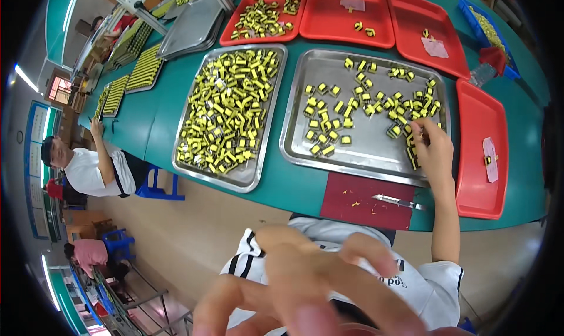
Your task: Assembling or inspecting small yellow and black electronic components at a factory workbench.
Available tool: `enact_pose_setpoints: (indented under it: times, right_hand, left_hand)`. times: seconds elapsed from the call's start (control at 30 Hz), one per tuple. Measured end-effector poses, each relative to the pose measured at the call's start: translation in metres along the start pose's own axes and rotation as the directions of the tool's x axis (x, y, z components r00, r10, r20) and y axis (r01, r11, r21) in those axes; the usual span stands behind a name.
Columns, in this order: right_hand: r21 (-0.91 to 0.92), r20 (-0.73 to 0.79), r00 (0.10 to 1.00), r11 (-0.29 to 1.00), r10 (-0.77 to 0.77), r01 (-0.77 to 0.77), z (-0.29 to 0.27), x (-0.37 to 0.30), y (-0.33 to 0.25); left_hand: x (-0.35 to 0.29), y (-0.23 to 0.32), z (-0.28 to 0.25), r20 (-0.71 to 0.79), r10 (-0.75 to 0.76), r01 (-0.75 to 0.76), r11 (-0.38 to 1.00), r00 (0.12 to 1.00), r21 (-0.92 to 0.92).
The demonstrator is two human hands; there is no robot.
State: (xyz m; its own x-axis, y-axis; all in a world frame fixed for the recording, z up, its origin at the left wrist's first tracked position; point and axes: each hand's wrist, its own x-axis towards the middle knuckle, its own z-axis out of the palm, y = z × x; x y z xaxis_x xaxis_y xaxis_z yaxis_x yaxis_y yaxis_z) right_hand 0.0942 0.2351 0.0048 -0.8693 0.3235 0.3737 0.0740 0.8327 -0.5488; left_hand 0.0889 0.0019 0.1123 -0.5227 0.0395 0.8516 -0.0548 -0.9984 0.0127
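My right hand reaches over the right side of a steel tray. Its fingers are closed at small yellow-wrapped transformers; anything between the fingertips is too small to make out. Beside that hand, several of these parts stand in a short row, and others lie scattered over the tray. Close to the camera, my left hand is raised, large and blurred, with its fingers apart and nothing visible in them.
A second steel tray to the left is heaped with yellow transformers. Red trays line the back, and another red tray stands at right. A craft knife lies on a maroon mat. One person sits at left.
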Motion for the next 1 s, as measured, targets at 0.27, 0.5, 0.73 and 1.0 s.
enact_pose_setpoints:
  times: [0.27,0.5,0.73,1.0]
  right_hand:
    - [-0.001,-0.003,1.0,1.0,0.013,-0.013,0.006,-0.001,0.002]
    - [0.011,0.013,1.0,1.0,0.02,-0.02,0.007,-0.005,0.007]
    - [0.026,-0.032,0.999,1.0,0.004,-0.003,0.005,-0.002,0.009]
    - [0.055,-0.025,1.0,0.998,0.001,0.0,0.008,-0.002,0.012]
  left_hand:
    - [0.004,-0.007,0.004,-0.111,0.315,-0.33,0.824,0.942,-0.461]
    - [0.001,-0.03,-0.006,-0.128,0.2,-0.237,0.847,0.971,-0.476]
    - [-0.015,-0.057,-0.01,-0.177,0.041,-0.122,0.873,0.983,-0.472]
    - [-0.019,-0.054,-0.02,-0.194,-0.057,-0.014,0.938,0.979,-0.347]
